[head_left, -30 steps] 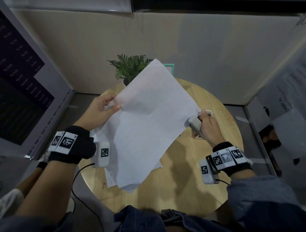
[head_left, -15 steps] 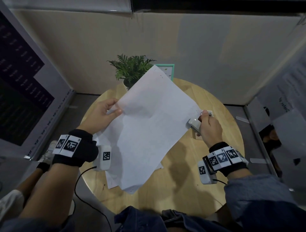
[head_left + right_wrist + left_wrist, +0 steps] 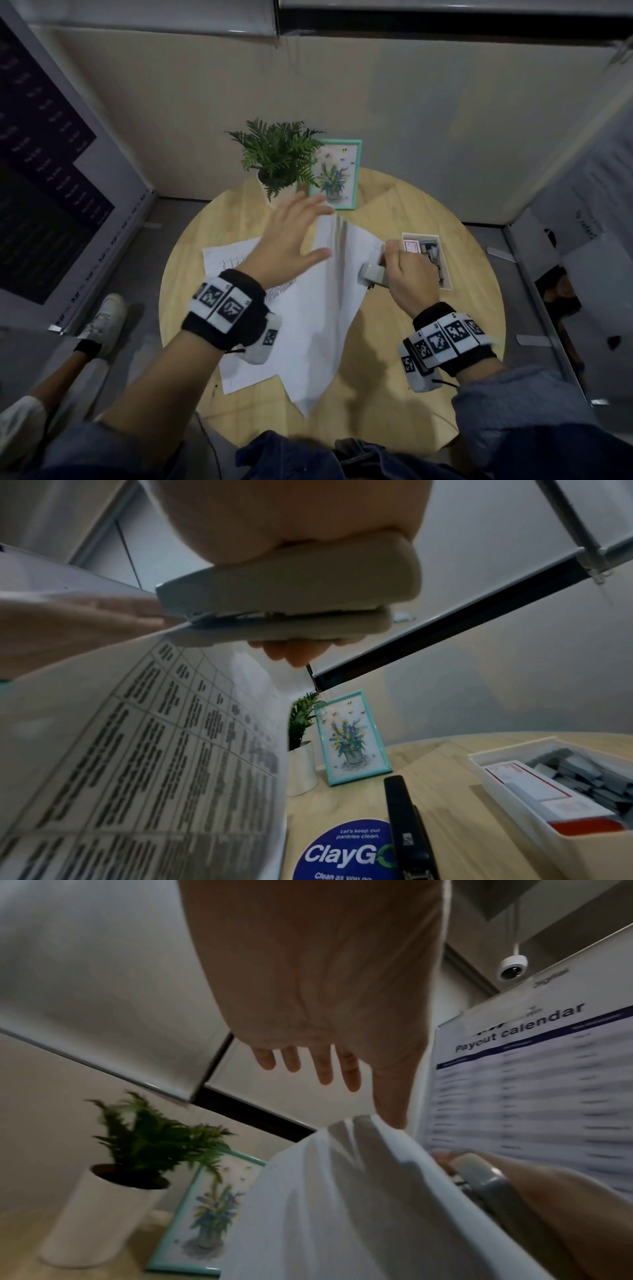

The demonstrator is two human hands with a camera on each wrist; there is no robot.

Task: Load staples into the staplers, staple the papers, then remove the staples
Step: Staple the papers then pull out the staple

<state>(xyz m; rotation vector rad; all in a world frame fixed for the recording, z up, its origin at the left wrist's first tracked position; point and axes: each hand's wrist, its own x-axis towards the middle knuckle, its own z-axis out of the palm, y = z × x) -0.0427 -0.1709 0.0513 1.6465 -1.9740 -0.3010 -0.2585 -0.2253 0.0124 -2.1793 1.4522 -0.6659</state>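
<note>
My right hand (image 3: 407,270) grips a light grey stapler (image 3: 371,273) (image 3: 284,607), its jaws clamped on the corner of a sheaf of white papers (image 3: 329,308) (image 3: 137,750) that hangs from it above the round wooden table (image 3: 445,377). My left hand (image 3: 294,240) (image 3: 308,1064) hovers open over the upper edge of the papers (image 3: 342,1191), fingers spread, holding nothing. More printed sheets (image 3: 233,260) lie flat on the table under it. A black stapler (image 3: 407,829) lies on the table below the right hand.
A white tray (image 3: 442,260) (image 3: 514,791) with staple boxes and loose staple strips sits at the right. A potted fern (image 3: 279,161) and a teal picture frame (image 3: 337,174) stand at the table's far edge. A blue round sticker (image 3: 346,853) is on the tabletop.
My left hand has let go of the papers' left edge and moved up and right, open. The sheaf has dropped and now hangs from the stapler in the right hand.
</note>
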